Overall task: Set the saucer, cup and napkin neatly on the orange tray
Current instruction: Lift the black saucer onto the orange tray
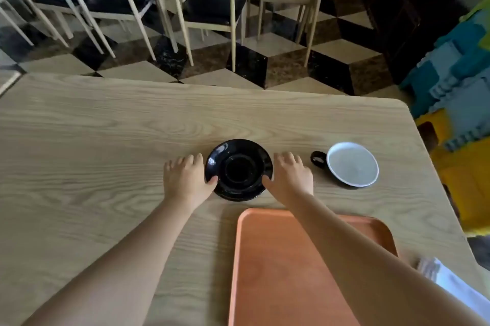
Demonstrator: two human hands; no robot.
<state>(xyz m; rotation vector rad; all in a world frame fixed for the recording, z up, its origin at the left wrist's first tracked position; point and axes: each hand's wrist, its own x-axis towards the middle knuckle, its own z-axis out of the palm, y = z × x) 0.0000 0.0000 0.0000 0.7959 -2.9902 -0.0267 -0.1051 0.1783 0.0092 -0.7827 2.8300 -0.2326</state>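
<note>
A glossy black saucer [238, 169] lies on the wooden table just beyond the orange tray [275, 267]. My left hand [185, 180] holds its left rim and my right hand [290, 177] holds its right rim, thumbs on top of the edge. To the right stands a cup [351, 164], black outside with a pale inside, its handle pointing left. A white napkin [450, 283] lies at the tray's right side, partly hidden by my right forearm. The tray has nothing on it.
The table [106, 140] ends close behind the saucer and at the right past the cup. Chairs [212, 5] and another table stand on the checkered floor beyond. Coloured foam mats [461, 81] are stacked at the right.
</note>
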